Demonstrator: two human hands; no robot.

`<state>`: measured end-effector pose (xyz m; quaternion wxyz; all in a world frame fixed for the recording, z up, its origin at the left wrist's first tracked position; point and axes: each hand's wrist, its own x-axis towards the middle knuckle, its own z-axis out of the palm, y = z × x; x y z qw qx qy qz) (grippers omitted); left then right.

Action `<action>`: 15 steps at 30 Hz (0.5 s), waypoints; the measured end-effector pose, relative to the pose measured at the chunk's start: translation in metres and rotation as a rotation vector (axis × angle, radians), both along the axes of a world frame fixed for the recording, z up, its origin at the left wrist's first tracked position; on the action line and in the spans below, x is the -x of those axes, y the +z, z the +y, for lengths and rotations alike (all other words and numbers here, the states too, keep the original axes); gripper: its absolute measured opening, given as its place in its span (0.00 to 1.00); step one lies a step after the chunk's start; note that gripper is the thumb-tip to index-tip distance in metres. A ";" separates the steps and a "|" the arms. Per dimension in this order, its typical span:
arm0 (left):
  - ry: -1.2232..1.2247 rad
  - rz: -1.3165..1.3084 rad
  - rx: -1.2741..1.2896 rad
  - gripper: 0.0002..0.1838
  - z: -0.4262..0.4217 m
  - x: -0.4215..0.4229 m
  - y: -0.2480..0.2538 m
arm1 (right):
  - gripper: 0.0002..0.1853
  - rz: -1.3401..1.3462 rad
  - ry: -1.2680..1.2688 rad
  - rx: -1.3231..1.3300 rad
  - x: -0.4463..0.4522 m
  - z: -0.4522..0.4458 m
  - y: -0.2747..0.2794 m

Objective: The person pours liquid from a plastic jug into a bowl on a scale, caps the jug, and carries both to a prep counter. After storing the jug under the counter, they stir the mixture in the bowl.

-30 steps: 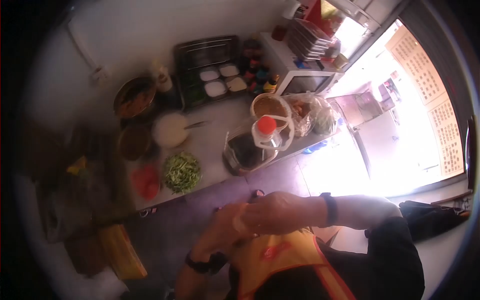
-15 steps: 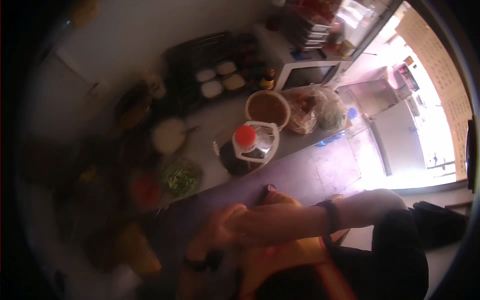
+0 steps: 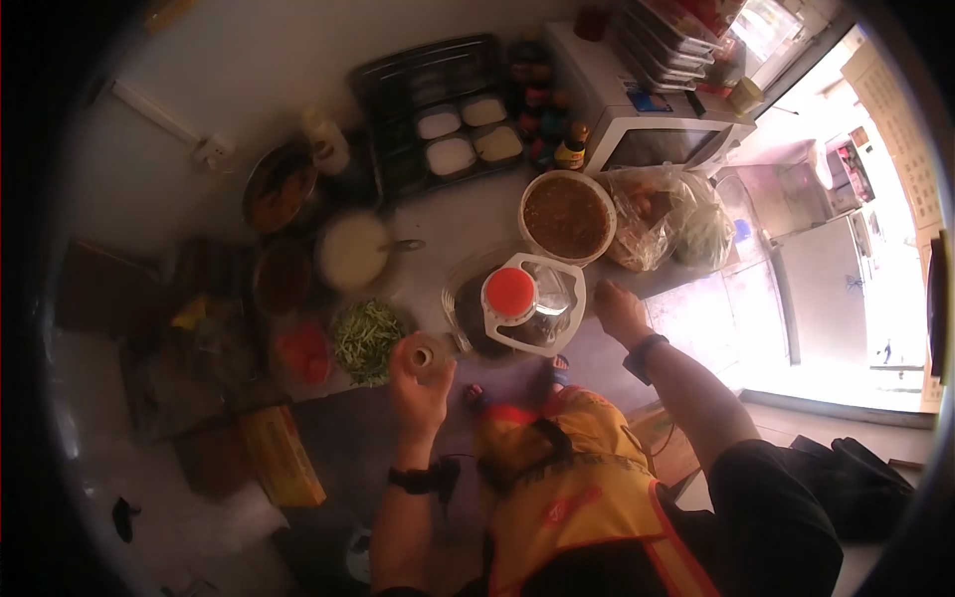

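In my left hand (image 3: 421, 390) is a small clear bottle (image 3: 424, 354), its open mouth facing up, with my fingers wrapped round it. It is beside a bowl of shredded greens (image 3: 368, 340). My right hand (image 3: 619, 313) is closed at the counter's front edge, just right of a big clear jug (image 3: 550, 303) with a red cap (image 3: 510, 292) and white handle. Whatever its curled fingers hold, if anything, is hidden. Behind it stands a white tub of brown sauce (image 3: 567, 217).
Plastic bags of food (image 3: 647, 224) lie at the right end of the counter (image 3: 423, 214). A microwave (image 3: 657, 144) and a black tray (image 3: 403, 124) with white containers are at the back. A bowl of pale mixture (image 3: 353, 251) and a pink container (image 3: 303, 353) stand left.
My hands were together low in front of my body and have come apart. The left rose with the bottle; the right moved up and right to beside the jug.
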<state>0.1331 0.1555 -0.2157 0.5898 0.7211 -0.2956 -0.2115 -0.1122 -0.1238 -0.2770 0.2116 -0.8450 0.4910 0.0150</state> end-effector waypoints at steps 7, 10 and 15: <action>0.017 -0.123 -0.118 0.41 -0.020 -0.017 -0.013 | 0.14 -0.193 0.065 -0.012 0.002 -0.001 0.015; 0.064 -0.167 -0.095 0.44 -0.018 -0.011 0.003 | 0.18 -0.166 0.104 0.139 0.001 0.015 0.033; 0.197 -0.444 0.019 0.42 -0.026 0.007 0.104 | 0.31 -0.343 -0.130 -0.553 0.009 0.041 0.070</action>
